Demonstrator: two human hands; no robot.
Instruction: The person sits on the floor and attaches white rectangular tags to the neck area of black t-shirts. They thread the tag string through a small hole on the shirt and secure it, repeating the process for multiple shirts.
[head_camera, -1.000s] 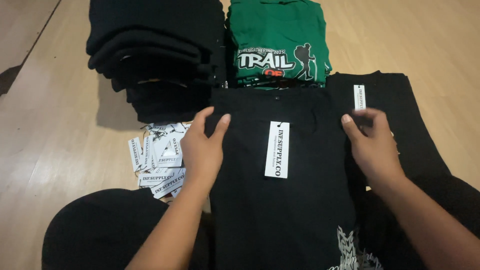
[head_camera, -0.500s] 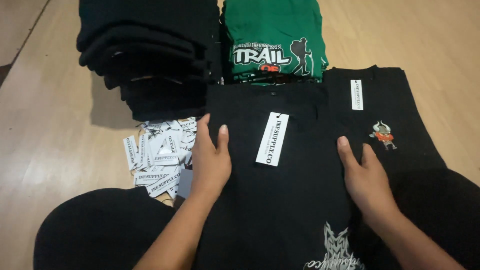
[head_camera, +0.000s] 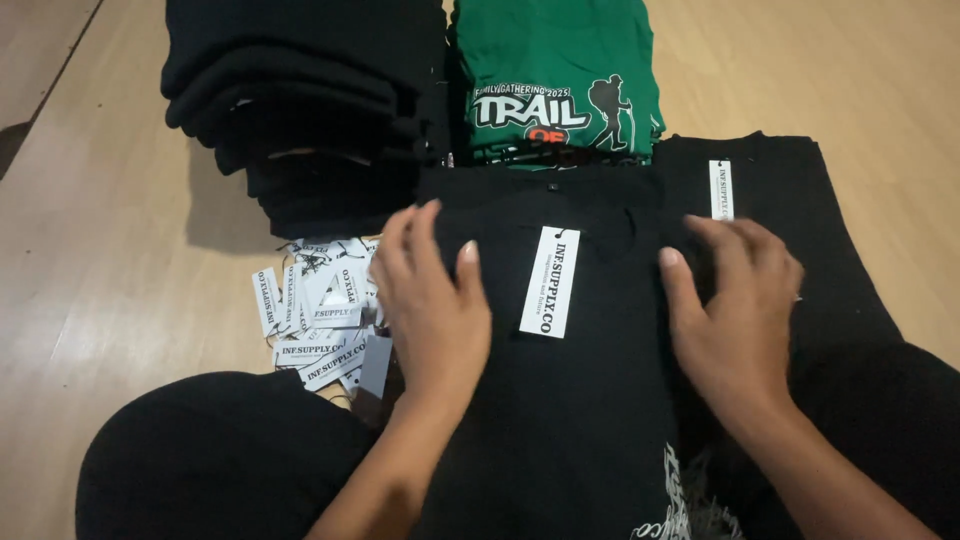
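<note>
Two hands lie flat and open on a folded black T-shirt (head_camera: 590, 400) in the middle of the wooden floor (head_camera: 100, 250), gripping nothing. Left hand (head_camera: 432, 300) presses its left part, right hand (head_camera: 738, 305) its right part, with a white hang tag (head_camera: 550, 281) between them. Loose tags (head_camera: 318, 315) lie just beside the left hand. Stacks of black shirts (head_camera: 300, 110) and green shirts (head_camera: 560, 80) sit beyond.

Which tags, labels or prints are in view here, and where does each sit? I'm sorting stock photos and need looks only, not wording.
Hang tag: white upright rectangle with dark print, on the black shirt between both hands.
Second hang tag: narrow white strip, on the black shirt to the right.
Loose tags: white rectangles heaped on the wooden floor, beside the left hand.
Chest print: white lettering and a dark hiker figure, on the folded green shirt at the top.
</note>
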